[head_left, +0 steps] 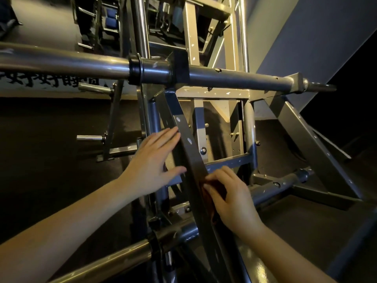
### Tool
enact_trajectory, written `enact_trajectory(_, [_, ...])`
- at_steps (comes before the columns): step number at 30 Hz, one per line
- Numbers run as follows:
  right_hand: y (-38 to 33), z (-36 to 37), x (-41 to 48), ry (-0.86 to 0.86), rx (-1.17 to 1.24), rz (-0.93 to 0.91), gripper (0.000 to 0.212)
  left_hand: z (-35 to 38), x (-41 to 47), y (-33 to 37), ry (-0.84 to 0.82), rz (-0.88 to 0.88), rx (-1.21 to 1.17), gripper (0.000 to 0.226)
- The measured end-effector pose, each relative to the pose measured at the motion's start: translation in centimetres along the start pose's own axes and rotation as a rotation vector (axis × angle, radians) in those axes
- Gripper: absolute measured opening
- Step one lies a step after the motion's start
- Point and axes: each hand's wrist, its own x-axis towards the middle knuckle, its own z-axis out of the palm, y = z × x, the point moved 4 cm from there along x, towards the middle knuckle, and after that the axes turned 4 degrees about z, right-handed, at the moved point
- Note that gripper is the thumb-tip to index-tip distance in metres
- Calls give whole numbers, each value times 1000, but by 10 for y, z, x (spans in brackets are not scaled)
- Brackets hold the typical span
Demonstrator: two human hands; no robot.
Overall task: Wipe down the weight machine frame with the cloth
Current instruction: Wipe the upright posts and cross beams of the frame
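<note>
The weight machine frame [212,92] fills most of the view, its grey and beige painted beams chipped with pale spots. A thick horizontal bar [81,64] runs across the upper part of the picture from the left edge to a capped end at the upper right. Below it, a dark curved bar [188,148] sweeps from the centre down to the lower middle, with oval holes along its face. A dark floor [51,160] lies behind on the left.

The left hand [151,166] reaches in from the lower left, its fingers [163,135] straight and spread, their tips touching the left edge of the curved bar; it holds nothing. The right hand [234,203] comes in from the lower right, its fingers curled round a dark reddish-brown cloth [215,186] and pressing it against the curved bar's right side, just below the centre of the picture. Only a small patch of the cloth shows between thumb and fingers.
</note>
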Motion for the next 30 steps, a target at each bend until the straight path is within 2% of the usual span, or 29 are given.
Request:
enact_trajectory(3, [3, -1, -2, -20, -2, 0, 18, -13, 24, -16, -9, -127, -48, 94])
enact_trajectory(8, [-14, 6, 88, 132, -78, -56, 16, -7, 40, -17, -31, -133, -154, 100])
enact_trajectory(12, [-23, 7, 130, 209, -93, -56, 16, -6, 41, -20, -38, -135, -134, 96])
enact_trajectory(18, [-13, 4, 38, 23, -5, -36, 19, -6, 39, -26, -72, -92, -139, 107])
enact_trajectory(21, [-15, 0, 47, -9, -50, -46, 18, -3, 39, -30, -53, -81, -141, 108])
enact_trajectory(27, [-38, 9, 165, 162, -129, -65, 14, -3, 38, -30, -37, -84, -146, 106])
enact_trajectory(30, [-42, 11, 164, 207, -109, -26, 14, -3, 38, -30, 5, -82, -151, 105])
